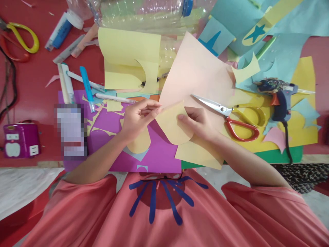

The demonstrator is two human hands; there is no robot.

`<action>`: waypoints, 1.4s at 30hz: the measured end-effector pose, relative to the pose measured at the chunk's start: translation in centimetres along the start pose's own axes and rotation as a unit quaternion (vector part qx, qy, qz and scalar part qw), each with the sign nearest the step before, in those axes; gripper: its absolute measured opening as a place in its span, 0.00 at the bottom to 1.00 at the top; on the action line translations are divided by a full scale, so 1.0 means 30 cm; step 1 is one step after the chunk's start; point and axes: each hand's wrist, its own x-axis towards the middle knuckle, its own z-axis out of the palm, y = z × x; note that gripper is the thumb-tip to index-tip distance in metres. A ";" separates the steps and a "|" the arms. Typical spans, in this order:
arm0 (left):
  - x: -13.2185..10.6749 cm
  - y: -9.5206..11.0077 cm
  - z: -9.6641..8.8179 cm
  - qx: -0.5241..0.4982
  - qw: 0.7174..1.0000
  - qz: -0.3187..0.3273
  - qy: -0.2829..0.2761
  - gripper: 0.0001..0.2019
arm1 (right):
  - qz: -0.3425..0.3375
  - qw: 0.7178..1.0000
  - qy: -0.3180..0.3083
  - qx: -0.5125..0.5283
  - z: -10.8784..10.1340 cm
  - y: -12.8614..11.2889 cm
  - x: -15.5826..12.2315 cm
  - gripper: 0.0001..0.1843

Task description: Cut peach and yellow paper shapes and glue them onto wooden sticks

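Between my hands is a pale yellow paper cutout [171, 125] with a rounded lower end. My right hand [196, 121] grips its right side, thumb on top. My left hand [141, 115] pinches at its upper left corner, fingertips together. Another rounded yellow cutout [140, 139] lies under my left wrist on purple paper [161, 156]. Scissors [226, 111] with one yellow and one red handle lie to the right of my right hand, on a large pale pink sheet [195, 68].
A glue gun [281, 97] lies at the right with its cord running down. Pens, such as a blue pen [86, 84], and a blurred phone [72, 132] are at the left. Clear plastic bottles [144, 13] lie along the back. A purple power socket box [22, 140] stands far left.
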 end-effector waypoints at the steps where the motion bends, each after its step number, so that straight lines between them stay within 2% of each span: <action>1: 0.001 -0.001 0.000 -0.007 1.000 -0.002 -0.002 0.14 | -0.001 1.000 0.005 -0.002 -0.001 0.001 0.001 0.21; 4: 0.009 -0.005 -0.001 -0.027 1.000 -0.003 0.003 0.14 | -0.015 1.000 0.022 -0.009 -0.007 0.002 0.004 0.22; 10: 0.023 -0.002 -0.004 -0.061 0.998 -0.010 0.018 0.07 | -0.033 0.998 0.051 -0.003 -0.009 0.008 0.008 0.22; 19: 0.021 0.011 -0.008 -0.047 0.998 0.016 0.042 0.03 | -0.040 0.997 0.065 -0.020 -0.008 0.011 0.009 0.22; 23: 0.022 0.000 -0.006 -0.034 0.997 0.053 0.052 0.04 | -0.035 0.996 0.078 -0.038 -0.006 0.001 0.008 0.22; 34: 0.021 -0.013 -0.007 -0.036 0.994 0.090 0.058 0.06 | -0.044 0.994 0.082 -0.052 -0.004 0.010 0.009 0.16; 42: 0.012 -0.008 -0.005 -0.040 0.996 0.071 0.045 0.07 | -0.057 0.994 0.089 -0.030 -0.005 0.016 0.008 0.17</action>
